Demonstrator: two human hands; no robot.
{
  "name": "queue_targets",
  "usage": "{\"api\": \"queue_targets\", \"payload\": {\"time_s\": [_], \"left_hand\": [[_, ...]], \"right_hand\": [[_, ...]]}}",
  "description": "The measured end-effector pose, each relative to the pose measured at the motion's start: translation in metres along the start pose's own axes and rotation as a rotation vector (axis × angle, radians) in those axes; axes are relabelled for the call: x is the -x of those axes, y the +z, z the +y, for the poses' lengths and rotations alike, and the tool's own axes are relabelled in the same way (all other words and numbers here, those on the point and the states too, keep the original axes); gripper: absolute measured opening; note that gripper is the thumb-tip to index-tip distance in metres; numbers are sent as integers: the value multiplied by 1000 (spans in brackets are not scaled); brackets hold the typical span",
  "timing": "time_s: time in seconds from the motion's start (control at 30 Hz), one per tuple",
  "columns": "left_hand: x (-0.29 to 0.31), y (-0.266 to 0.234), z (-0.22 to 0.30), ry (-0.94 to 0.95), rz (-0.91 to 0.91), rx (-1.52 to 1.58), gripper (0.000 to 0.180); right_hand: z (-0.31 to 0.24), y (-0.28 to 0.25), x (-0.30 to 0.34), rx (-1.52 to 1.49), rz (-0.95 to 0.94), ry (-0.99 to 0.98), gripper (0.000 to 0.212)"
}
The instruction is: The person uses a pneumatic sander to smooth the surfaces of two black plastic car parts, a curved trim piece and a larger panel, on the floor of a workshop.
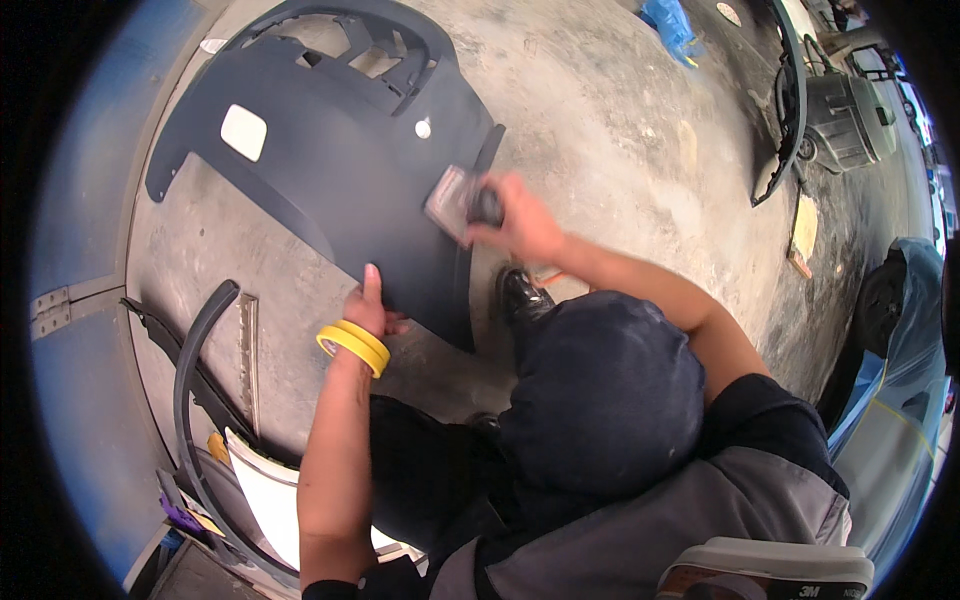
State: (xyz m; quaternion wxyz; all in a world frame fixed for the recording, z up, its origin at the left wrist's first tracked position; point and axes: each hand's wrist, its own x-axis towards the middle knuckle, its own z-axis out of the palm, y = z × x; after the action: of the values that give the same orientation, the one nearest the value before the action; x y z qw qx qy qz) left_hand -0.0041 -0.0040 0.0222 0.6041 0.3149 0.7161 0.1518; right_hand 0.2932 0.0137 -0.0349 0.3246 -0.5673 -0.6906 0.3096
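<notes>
A large dark grey car bumper (330, 150) lies on the concrete floor in front of me. My right hand (520, 222) presses a dark sanding block with a sheet of sandpaper (455, 200) against the bumper's right side. My left hand (368, 308) grips the bumper's lower edge, thumb up on the surface. A roll of yellow tape (353, 346) sits around my left wrist like a bracelet. My knee in dark trousers (600, 390) and a black shoe (520, 293) are just below the bumper's edge.
Curved dark trim strips (195, 350) and a white panel (265, 495) lie at the lower left beside a blue wall (75, 300). Another bumper piece (790, 100) stands at the upper right, near a grey machine (845, 120). A car covered in blue sheeting (905, 340) stands at right.
</notes>
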Motion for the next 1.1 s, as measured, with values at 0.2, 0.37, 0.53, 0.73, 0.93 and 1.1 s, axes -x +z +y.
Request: {"api": "queue_targets", "payload": {"time_s": [0.2,0.37,0.53,0.73,0.93,1.1], "left_hand": [[2,-20,28,-16,79,-58,87],[10,-17,30,-12,178,-90,83],[15,-18,43,31,191,-125,80],[8,-26,60,8,188,-149,79],[7,-35,61,50,118,-136,91],[6,-32,69,22,105,-129,91]], "right_hand": [[-33,29,42,98,-340,-308,71],[-1,0,-59,76,69,93,74],[-12,-16,-72,58,71,49,76],[-50,37,52,131,-392,-524,77],[-45,20,30,201,-255,-298,70],[-59,2,-15,151,85,-115,60]]}}
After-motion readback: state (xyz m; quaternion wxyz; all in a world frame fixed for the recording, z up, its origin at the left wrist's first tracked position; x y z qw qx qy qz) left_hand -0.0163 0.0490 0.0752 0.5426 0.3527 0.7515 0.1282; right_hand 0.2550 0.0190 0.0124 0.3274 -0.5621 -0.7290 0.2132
